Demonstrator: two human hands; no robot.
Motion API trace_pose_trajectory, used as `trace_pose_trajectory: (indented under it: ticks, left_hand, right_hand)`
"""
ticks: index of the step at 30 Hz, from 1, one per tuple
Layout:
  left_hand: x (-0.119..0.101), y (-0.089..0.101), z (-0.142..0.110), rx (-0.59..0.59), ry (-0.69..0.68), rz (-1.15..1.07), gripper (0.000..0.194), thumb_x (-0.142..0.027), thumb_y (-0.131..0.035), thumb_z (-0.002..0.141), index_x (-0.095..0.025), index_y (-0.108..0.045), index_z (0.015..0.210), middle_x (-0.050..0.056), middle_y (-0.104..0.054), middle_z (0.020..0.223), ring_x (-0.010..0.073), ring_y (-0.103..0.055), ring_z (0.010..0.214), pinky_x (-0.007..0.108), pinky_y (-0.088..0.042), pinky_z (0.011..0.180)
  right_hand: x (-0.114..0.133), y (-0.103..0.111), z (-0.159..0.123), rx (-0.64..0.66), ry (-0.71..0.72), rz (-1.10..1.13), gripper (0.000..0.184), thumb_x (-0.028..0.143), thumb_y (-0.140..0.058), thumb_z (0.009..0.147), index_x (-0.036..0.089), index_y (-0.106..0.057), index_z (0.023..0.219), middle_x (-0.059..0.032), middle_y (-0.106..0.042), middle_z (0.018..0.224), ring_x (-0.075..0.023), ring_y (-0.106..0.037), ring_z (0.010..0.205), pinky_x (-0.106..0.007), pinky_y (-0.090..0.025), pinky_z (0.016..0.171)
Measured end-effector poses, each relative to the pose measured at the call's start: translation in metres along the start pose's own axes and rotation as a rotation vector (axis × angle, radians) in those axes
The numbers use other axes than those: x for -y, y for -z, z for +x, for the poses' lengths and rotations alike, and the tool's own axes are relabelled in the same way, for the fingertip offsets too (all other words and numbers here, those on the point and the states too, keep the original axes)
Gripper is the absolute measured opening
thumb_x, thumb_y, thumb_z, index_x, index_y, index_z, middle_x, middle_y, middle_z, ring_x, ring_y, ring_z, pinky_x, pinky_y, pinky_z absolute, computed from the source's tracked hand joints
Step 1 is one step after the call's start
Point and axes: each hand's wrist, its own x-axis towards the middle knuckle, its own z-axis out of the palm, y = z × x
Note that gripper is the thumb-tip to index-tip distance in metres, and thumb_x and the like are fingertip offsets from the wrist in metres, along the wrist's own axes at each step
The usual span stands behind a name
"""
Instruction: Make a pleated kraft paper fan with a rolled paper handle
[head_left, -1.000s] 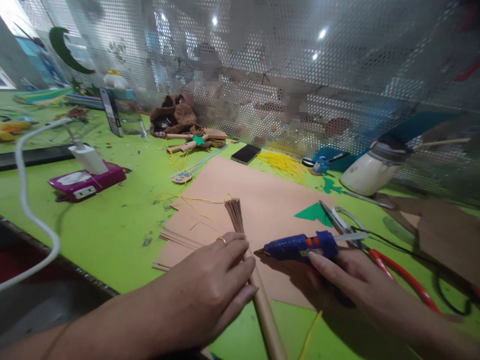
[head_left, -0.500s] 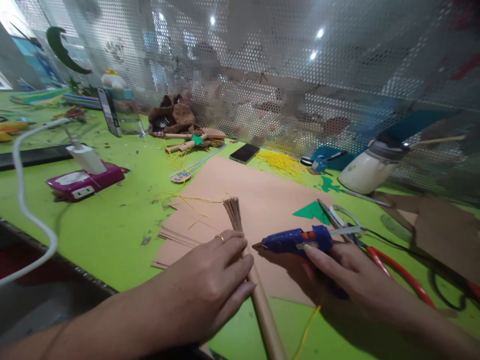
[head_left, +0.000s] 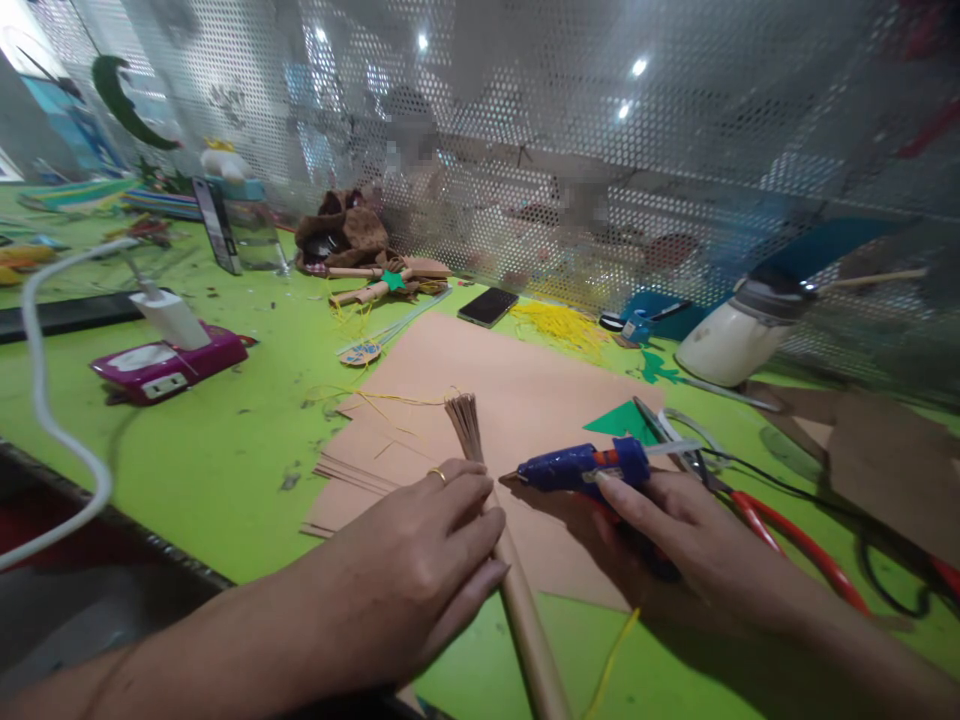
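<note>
My left hand [head_left: 420, 565] lies over a rolled brown paper tube [head_left: 525, 630] with a fringed end [head_left: 465, 425], fingers curled round it and pressing it onto the tan paper sheets [head_left: 517, 390]. A ring shows on one finger. My right hand [head_left: 675, 540] grips a blue hot glue gun [head_left: 581, 467], its nozzle pointing left, close to the tube just above my left fingers.
Red-handled scissors [head_left: 795, 545], a green paper triangle [head_left: 619, 422] and a white jar [head_left: 739, 335] lie to the right. A phone [head_left: 490, 306], yellow strands [head_left: 562, 325], a pink power strip [head_left: 169, 362] with a white cable and craft scraps sit on the green table [head_left: 225, 450]. A perforated screen [head_left: 600, 150] stands behind.
My right hand has brought the glue gun leftward, its nozzle closer to the tube. My left hand stays on the tube.
</note>
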Motion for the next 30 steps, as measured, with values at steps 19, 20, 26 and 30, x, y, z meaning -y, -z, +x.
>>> trace_pose_trajectory:
  ticks: [19,20,26,30]
  left_hand:
    - [0.001,-0.001,0.000,-0.002,-0.007,0.013,0.010,-0.016,-0.051,0.090,-0.012,-0.060,0.088,0.016,-0.063,0.099,0.0267,-0.056,0.105,0.044,-0.053,0.088]
    - [0.001,-0.001,0.000,-0.002,-0.009,0.015,0.010,-0.015,-0.050,0.090,-0.012,-0.059,0.088,0.016,-0.063,0.099,0.0267,-0.056,0.106,0.044,-0.053,0.088]
    - [0.001,-0.002,0.000,-0.002,-0.001,0.015,0.010,-0.016,-0.051,0.090,-0.013,-0.060,0.092,0.014,-0.063,0.099,0.0255,-0.057,0.104,0.042,-0.053,0.089]
    - [0.001,-0.002,0.001,-0.024,-0.017,0.019,0.011,-0.016,-0.050,0.090,-0.014,-0.060,0.094,0.014,-0.063,0.100,0.0250,-0.058,0.102,0.042,-0.053,0.087]
  right_hand:
    - [0.004,-0.002,0.003,-0.064,0.059,-0.036,0.044,0.054,-0.055,0.084,0.019,-0.057,0.058,-0.0013,-0.047,0.054,-0.0147,-0.043,0.052,-0.027,-0.034,0.046]
    - [0.002,-0.001,0.001,-0.064,0.042,-0.047,0.044,0.054,-0.055,0.085,0.019,-0.057,0.059,-0.0011,-0.047,0.054,-0.0145,-0.043,0.052,-0.027,-0.033,0.046]
    - [-0.010,0.000,-0.010,-0.066,-0.015,-0.111,0.050,0.058,-0.047,0.089,0.018,-0.051,0.060,0.0012,-0.046,0.056,-0.0121,-0.041,0.052,-0.026,-0.031,0.047]
    - [-0.004,-0.005,-0.003,-0.061,0.000,-0.060,0.051,0.059,-0.046,0.088,0.018,-0.051,0.059,0.0017,-0.046,0.055,-0.0116,-0.040,0.051,-0.026,-0.031,0.047]
